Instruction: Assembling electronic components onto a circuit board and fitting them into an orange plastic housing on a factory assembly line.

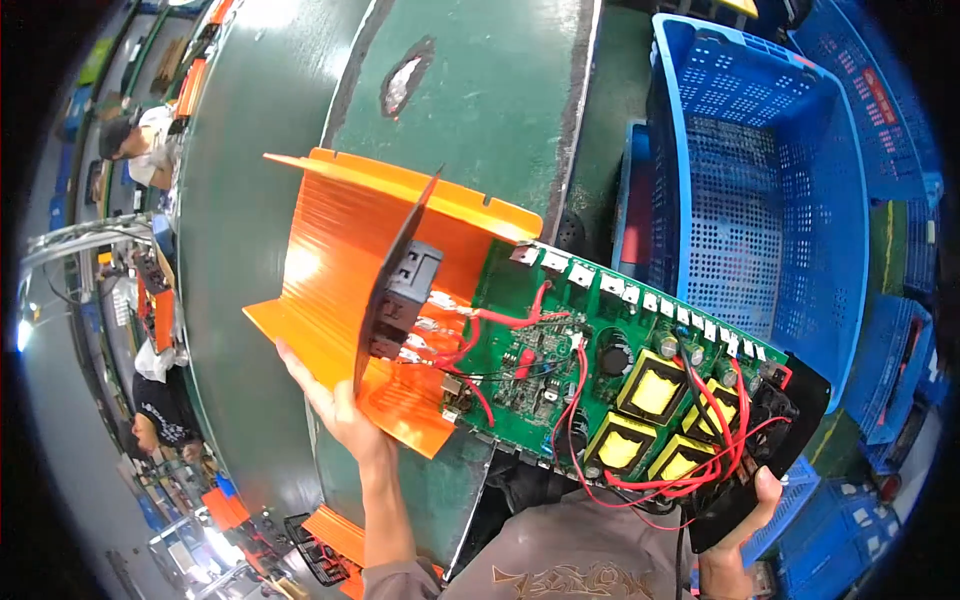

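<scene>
My left hand (352, 425) grips the lower edge of an orange metal housing (325, 235), a ribbed, open channel with raised side walls. A green circuit board (510, 385) has its left end between those walls, and the rest sticks out to the right. On it are yellow-and-black transformers (652, 387), capacitors and red and black wires (735, 450). A dark panel with a grey socket block (412, 275) stands across the housing, joined to the board by wires. At the board's far right end, my right hand (745, 525) holds a black end plate (812, 390), thumb on its near side.
A green worktable (480, 90) with a worn patch lies beneath and beyond the housing. Blue perforated crates (745, 200) stand on the right. More orange housings (335, 535) lie at the lower left. Two people (150, 145) are at the far left, beyond the table.
</scene>
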A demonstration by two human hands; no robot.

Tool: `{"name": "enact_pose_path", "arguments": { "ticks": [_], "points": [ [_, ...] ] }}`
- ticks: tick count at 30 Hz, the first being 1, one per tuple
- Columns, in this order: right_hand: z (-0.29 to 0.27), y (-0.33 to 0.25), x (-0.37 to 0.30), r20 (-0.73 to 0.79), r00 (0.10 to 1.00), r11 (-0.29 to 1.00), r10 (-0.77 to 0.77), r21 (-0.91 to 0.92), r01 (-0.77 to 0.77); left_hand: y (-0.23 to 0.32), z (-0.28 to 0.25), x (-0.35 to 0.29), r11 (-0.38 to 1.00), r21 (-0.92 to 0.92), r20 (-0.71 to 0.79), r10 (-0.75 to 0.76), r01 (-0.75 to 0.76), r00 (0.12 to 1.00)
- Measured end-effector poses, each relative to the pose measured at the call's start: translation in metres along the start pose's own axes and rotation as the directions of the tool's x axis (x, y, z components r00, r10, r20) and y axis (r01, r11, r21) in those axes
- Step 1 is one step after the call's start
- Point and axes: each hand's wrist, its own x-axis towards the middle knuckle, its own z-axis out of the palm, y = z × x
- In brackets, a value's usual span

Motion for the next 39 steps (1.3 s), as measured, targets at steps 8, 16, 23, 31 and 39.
{"name": "enact_pose_path", "arguments": {
  "ticks": [8,16,23,31,39],
  "points": [
    [0.014,-0.005,-0.012,0.008,0.993,0.979,-0.117,-0.167,0.117,0.000,0.005,0.005,0.929,0.344,-0.030,0.155,-0.136,0.987],
    [0.006,-0.009,0.000,0.108,0.994,0.997,-0.029,-0.063,0.036,-0.003,0.002,0.009,0.944,0.279,-0.031,0.189,-0.174,0.981],
    [-0.007,-0.005,0.009,0.160,0.982,0.979,-0.100,-0.160,0.126,-0.013,0.001,0.012,0.981,0.094,-0.066,0.179,-0.172,0.982],
    [-0.002,-0.004,0.007,0.170,0.980,0.984,-0.106,-0.125,0.128,-0.016,0.012,0.007,0.977,-0.073,-0.265,0.175,-0.201,0.948],
    [-0.012,-0.003,0.004,0.155,0.983,0.976,-0.100,-0.178,0.127,-0.011,0.022,0.008,0.971,-0.163,-0.324,0.114,-0.174,0.939]
  ]
}}
